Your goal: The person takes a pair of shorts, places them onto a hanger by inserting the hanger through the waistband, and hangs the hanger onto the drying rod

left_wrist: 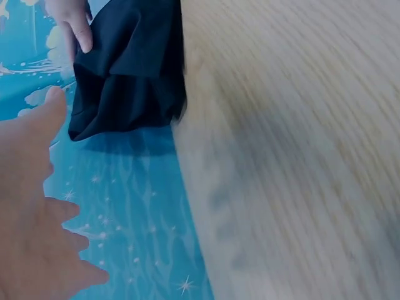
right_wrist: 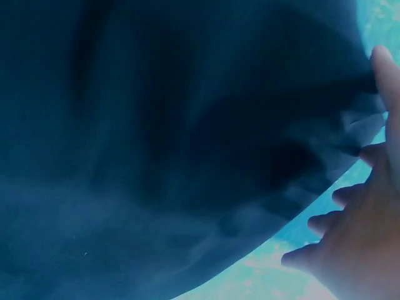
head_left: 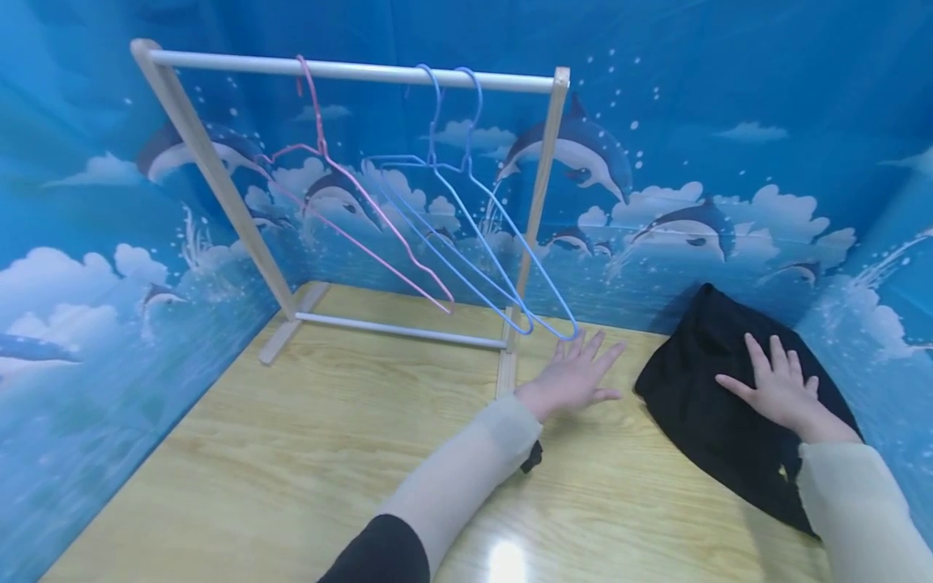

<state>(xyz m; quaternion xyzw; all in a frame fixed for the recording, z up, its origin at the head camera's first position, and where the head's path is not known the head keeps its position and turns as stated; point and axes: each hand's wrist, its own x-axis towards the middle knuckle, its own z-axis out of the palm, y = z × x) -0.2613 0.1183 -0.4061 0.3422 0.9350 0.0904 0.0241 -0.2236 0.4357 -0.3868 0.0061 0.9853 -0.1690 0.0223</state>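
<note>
A black piece of cloth (head_left: pixel 692 389), perhaps a garment, lies in folds at the right side, against the backdrop. My right hand (head_left: pixel 783 389) is over it with fingers spread; whether the palm touches the fabric I cannot tell. The same dark cloth (right_wrist: pixel 156 156) fills most of the right wrist view. Left of it, my left hand (head_left: pixel 572 379) reaches out with straight, spread fingers, holding nothing, by the rack's right foot. Its fingertips appear just below two blue hangers (head_left: pixel 484 231). In the left wrist view, the cloth (left_wrist: pixel 128 69) is beyond my left thumb.
A wooden rack with a white top rail (head_left: pixel 240 62) stands at the back, and a pink hanger (head_left: pixel 364 194) hangs left of the blue ones. Wood-grain table (head_left: pixel 328 429) lies beneath. A blue dolphin-print backdrop (head_left: pixel 729 121) encloses the back and sides.
</note>
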